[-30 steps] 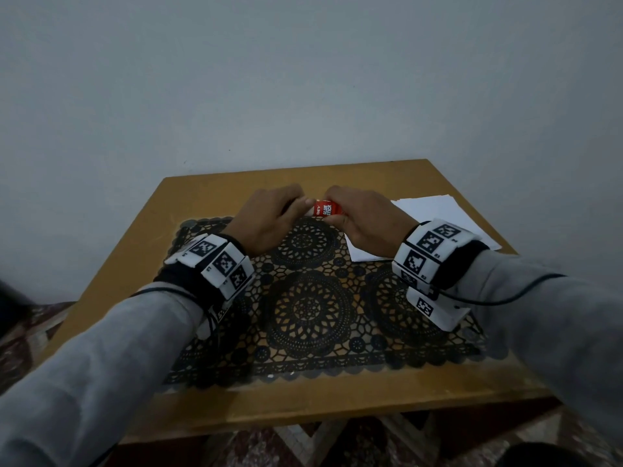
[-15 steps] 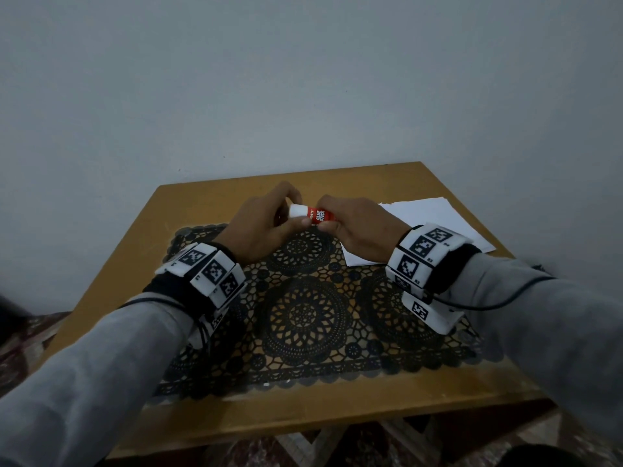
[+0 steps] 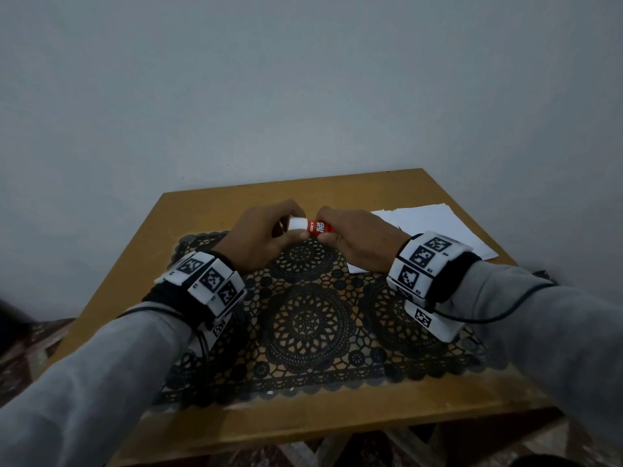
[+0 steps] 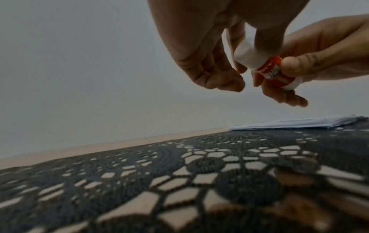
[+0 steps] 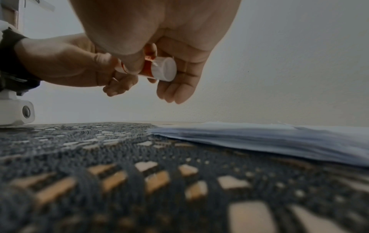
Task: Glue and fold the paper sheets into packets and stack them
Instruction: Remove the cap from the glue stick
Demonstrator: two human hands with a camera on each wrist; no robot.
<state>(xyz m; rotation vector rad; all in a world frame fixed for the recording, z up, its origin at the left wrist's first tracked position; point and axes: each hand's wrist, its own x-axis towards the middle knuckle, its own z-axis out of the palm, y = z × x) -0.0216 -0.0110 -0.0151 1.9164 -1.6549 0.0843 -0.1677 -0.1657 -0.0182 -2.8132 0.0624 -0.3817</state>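
A small red glue stick (image 3: 318, 227) with a white cap (image 3: 297, 224) is held level above the far middle of the mat. My left hand (image 3: 269, 230) pinches the white cap (image 4: 246, 53) between thumb and fingers. My right hand (image 3: 350, 237) grips the red body (image 4: 271, 71), with its white bottom end (image 5: 163, 69) showing below my palm. A stack of white paper sheets (image 3: 438, 230) lies flat at the right back of the table, just behind my right wrist.
A dark lace mat (image 3: 310, 325) covers most of the small wooden table (image 3: 303, 429). A plain grey wall (image 3: 303, 96) stands right behind the table. The paper stack (image 5: 279, 138) overlaps the mat's right edge.
Both hands have lifted slightly with the glue stick. The white cap, hidden a second ago, now shows between my left fingers and the red body.
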